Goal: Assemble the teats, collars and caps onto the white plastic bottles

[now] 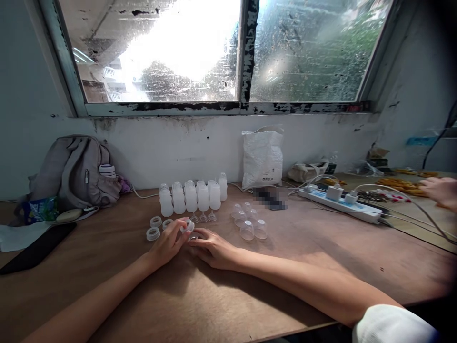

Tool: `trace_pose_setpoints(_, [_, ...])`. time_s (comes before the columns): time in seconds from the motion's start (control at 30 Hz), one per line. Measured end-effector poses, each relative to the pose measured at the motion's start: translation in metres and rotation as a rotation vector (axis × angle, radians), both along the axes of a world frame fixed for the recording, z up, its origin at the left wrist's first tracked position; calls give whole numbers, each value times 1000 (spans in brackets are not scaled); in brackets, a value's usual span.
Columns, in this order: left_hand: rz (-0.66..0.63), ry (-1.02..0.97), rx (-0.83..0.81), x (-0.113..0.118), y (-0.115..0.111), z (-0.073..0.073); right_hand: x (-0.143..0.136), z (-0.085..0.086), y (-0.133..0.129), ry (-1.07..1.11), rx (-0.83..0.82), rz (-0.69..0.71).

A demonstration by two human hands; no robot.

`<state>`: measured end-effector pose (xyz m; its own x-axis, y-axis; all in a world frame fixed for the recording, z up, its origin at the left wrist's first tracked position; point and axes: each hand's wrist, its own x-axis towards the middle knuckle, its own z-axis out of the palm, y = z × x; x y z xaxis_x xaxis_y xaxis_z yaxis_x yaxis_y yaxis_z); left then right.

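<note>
My left hand (167,247) pinches a white ring (187,226) between thumb and fingers. Just right of it, my right hand (213,248) has its fingers closed around a small clear nipple (193,239), partly hidden by the fingertips. More white rings (153,233) lie left of my left hand. Behind the hands stands a group of frosted bottles (191,197), with several clear nipples (203,217) in front of them. Clear dome caps (246,230) are grouped to the right of my right hand.
A grey backpack (76,171) and black phone-like slab (39,247) are at the left. A white bag (263,159) leans against the wall. A power strip (339,205) with cables lies right. Another person's hand (441,190) shows at the far right.
</note>
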<state>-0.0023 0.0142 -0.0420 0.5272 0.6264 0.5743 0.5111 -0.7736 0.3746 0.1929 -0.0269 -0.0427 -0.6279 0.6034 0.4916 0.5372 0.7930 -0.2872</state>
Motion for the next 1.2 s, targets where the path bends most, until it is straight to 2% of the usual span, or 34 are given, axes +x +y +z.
trace_pose_setpoints(0.13, [-21, 32, -102, 3, -1, -1, 1, 5, -3, 41, 0, -53])
trace_pose_setpoints(0.3, [-40, 51, -72, 4, 1, -1, 3, 0, 1, 115, 5, -193])
trace_pose_setpoints(0.57, [-51, 122, -44, 7, 1, 3, 1, -3, 3, 80, -2, -188])
trace_pose_setpoints(0.8, [-110, 215, -65, 10, 3, 2, 1, -3, 4, 38, -6, -204])
trace_pose_setpoints(1.2, [-98, 110, -59, 8, 7, -2, 1, -6, 8, -99, 24, -235])
